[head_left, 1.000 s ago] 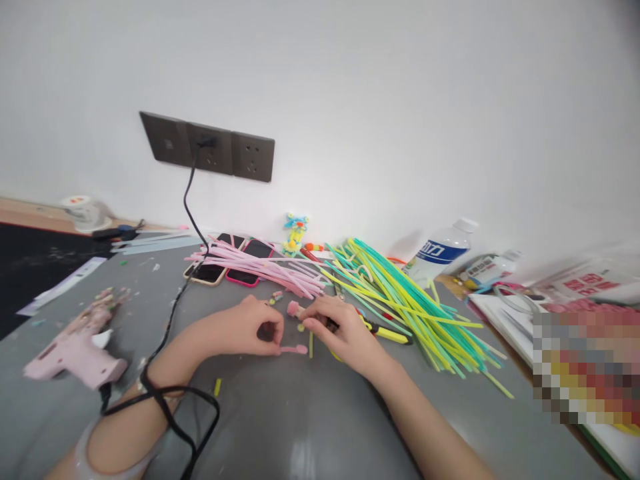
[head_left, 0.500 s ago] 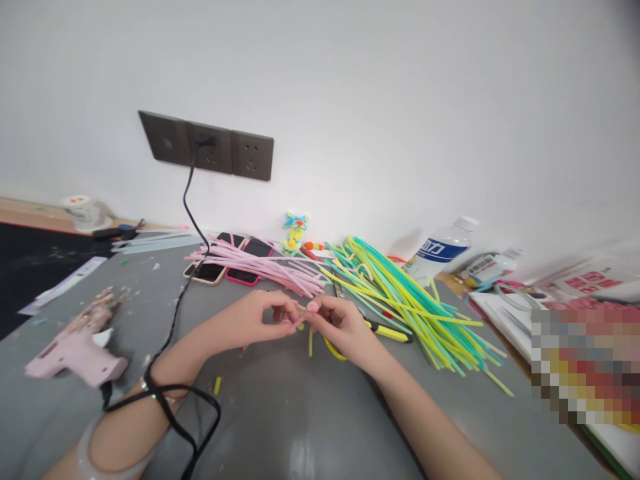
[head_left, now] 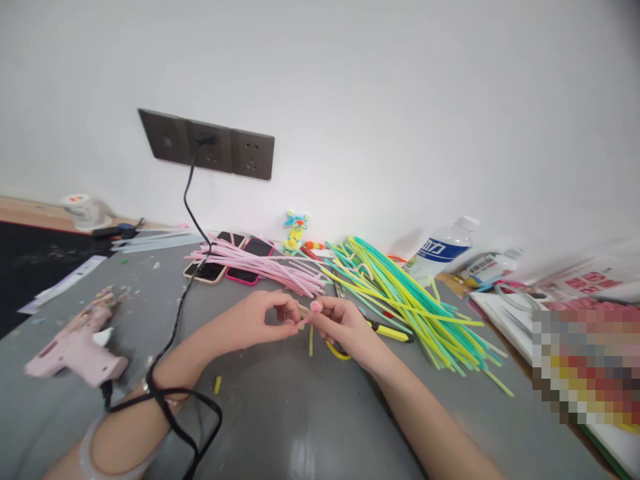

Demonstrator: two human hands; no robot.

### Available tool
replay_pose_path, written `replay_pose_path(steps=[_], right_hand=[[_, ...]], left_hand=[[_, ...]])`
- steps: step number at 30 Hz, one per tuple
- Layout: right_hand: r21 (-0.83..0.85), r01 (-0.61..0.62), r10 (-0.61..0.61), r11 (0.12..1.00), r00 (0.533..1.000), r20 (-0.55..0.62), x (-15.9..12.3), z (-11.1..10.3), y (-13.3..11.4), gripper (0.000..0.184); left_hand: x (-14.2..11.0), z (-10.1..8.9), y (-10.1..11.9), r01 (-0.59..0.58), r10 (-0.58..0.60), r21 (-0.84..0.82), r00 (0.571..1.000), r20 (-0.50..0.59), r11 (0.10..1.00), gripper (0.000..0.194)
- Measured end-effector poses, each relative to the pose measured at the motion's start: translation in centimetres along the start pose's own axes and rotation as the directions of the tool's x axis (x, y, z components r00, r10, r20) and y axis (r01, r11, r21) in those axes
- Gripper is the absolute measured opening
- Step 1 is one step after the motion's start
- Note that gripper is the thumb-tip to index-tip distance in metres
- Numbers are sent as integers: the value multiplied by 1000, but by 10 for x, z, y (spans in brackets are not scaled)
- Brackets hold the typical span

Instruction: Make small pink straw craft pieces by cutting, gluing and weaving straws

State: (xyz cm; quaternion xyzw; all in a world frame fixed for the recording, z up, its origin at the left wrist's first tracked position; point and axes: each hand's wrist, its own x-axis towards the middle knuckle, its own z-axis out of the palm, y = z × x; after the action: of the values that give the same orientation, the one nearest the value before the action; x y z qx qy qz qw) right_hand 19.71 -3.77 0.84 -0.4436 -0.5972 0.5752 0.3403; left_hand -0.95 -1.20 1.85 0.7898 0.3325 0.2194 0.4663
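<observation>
1. The left hand (head_left: 260,321) pinches a short, thin pink strip (head_left: 305,321) between thumb and fingers. The right hand (head_left: 346,328) closes its thumb and index finger on the other end, so the piece is held between both, just above the grey worktop (head_left: 285,413).
2. The handwork looks partway along: the pink piece is small and seems separate from any larger body, though the fingers hide much of it. Whether its parts are already joined, I cannot tell.
3. One small blue, yellow and orange figure (head_left: 295,233) stands by the wall and looks complete.
4. Plenty of material lies loose: a bundle of long pink strips (head_left: 270,268) across the phones, and a larger bundle of green and yellow strips (head_left: 400,300) to the right. A short yellow-green offcut (head_left: 217,385) lies near the left forearm.
5. The pale pink glue gun (head_left: 83,353) lies on its side, out of the hands, with its black cable (head_left: 176,313) running up to the wall socket. Yellow-handled scissors (head_left: 340,352) rest beside the right hand, not in its grasp.
</observation>
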Motion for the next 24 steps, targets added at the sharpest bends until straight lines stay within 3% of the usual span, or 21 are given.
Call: replay_pose_path(steps=[6, 10, 18, 21, 24], right_hand=[[35, 59, -58, 998, 998, -28, 2, -2, 1, 46], [-44, 96, -98, 994, 994, -47, 2, -2, 1, 46], [-157, 21, -30, 987, 998, -55, 1, 0, 4, 55], [-170, -6, 3, 985, 1000, -17, 0, -1, 2, 52], [-173, -24, 25, 985, 1000, 1, -1, -4, 1, 44]], left_hand=[[1, -1, 1, 52, -52, -50, 999, -15, 997, 11], [2, -2, -2, 45, -45, -31, 999, 13, 999, 11], [-1, -1, 0, 153, -151, -23, 986, 68, 988, 12], [-2, -5, 0, 212, -214, 30, 970, 112, 977, 16], [-4, -10, -1, 176, -195, 111, 962, 190, 978, 16]])
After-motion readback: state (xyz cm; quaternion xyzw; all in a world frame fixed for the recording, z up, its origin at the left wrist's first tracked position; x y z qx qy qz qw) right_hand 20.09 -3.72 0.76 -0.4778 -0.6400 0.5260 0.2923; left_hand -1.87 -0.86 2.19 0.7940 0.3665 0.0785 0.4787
